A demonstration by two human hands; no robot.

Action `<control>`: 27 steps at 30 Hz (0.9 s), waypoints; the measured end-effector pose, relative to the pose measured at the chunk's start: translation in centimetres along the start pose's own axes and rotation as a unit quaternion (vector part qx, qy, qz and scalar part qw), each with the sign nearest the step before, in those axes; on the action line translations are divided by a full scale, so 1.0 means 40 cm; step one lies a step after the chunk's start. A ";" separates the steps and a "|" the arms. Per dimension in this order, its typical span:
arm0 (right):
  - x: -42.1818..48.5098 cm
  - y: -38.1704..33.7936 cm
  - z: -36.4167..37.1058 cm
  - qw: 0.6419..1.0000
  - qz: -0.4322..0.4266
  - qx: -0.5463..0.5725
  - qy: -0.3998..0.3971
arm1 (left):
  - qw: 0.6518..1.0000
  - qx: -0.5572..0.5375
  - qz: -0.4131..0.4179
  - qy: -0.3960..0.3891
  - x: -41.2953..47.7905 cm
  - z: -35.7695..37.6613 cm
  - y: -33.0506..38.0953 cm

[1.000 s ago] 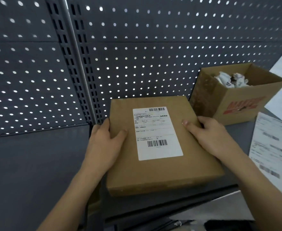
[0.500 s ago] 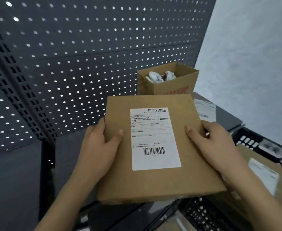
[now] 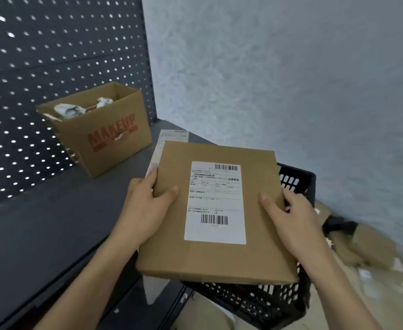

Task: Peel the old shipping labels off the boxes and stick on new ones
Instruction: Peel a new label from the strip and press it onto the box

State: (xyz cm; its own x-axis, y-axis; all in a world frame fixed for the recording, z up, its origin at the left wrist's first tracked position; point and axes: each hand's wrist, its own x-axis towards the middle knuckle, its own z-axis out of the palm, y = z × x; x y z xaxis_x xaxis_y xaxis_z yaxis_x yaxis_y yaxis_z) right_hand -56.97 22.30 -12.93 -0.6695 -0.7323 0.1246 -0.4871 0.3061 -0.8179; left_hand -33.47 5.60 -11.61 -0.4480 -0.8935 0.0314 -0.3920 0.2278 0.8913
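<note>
A flat brown cardboard box (image 3: 169, 248) is held in the air over a black plastic crate (image 3: 293, 179), past the right end of the dark shelf. A white shipping label (image 3: 216, 203) with two barcodes lies flat on its top. My left hand (image 3: 145, 206) grips the box's left edge, thumb on top. My right hand (image 3: 291, 217) grips the right edge, thumb on top. A strip of white label sheets (image 3: 172, 136) lies on the shelf behind the box.
An open cardboard box marked MAKEUP (image 3: 105, 132) holds crumpled white paper and stands on the dark shelf (image 3: 41, 222) against the perforated back panel (image 3: 41, 55). Further brown boxes (image 3: 362, 248) lie on the floor at the right, below a grey wall (image 3: 291, 79).
Both hands have lifted the flat box off the shelf and carried it to the right, out over the black crate. The view has swung right with it.
</note>
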 end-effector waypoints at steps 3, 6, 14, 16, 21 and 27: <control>0.009 0.070 -0.057 0.998 0.046 -0.003 0.032 | 0.998 -0.007 0.018 -0.052 0.052 0.098 0.026; 0.031 0.112 -0.100 0.995 0.078 0.009 0.059 | 0.996 -0.001 0.037 -0.083 0.113 0.179 0.041; 0.101 0.229 -0.120 0.978 0.170 0.003 0.124 | 0.983 0.013 0.077 -0.163 0.276 0.344 0.048; 0.116 0.245 -0.113 0.974 0.185 0.002 0.128 | 0.981 0.022 0.074 -0.178 0.305 0.375 0.033; 0.157 0.295 -0.077 0.966 0.217 -0.002 0.138 | 0.977 0.071 0.065 -0.188 0.358 0.436 -0.005; 0.206 0.337 -0.047 0.969 0.225 -0.036 0.099 | 0.972 0.142 0.015 -0.187 0.387 0.475 -0.032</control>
State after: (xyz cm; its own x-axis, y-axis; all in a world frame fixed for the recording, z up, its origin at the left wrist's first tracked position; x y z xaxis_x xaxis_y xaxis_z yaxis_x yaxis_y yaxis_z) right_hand -70.11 21.52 -21.88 -0.9137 -0.3868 -0.1244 -0.1546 0.6140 -0.7740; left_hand -55.16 -1.17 -20.86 -0.7018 -0.6944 -0.1590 -0.5574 0.3963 0.7296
